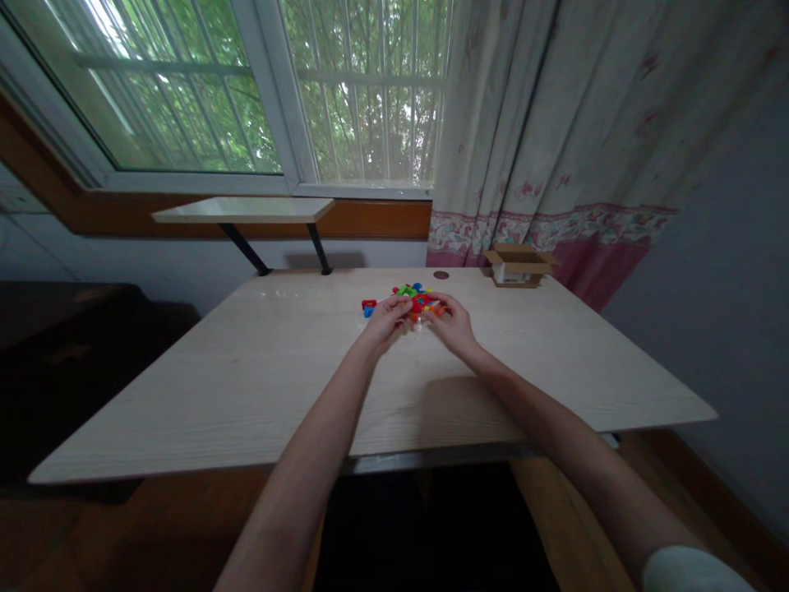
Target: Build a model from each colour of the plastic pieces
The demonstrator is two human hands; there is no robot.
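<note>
Small bright plastic pieces in green, blue, yellow, red and orange lie in a pile [412, 290] toward the back middle of the table. Both of my hands reach in at its near side. My left hand [387, 323] has its fingers and thumb closed at a red plastic piece [420, 303]. From the other side my right hand [456, 323] curls its fingers and thumb round the same red spot. The exact shape of what they hold is too small to make out. Just left of my left hand sits a red and blue pair of pieces [368, 307].
The pale wooden table [246, 395] has a raised shelf [246, 210] on black legs at its back left. An open cardboard box [521, 268] stands at the back right, below the curtain [511, 164]. A round brown cover [441, 275] lies near the back edge.
</note>
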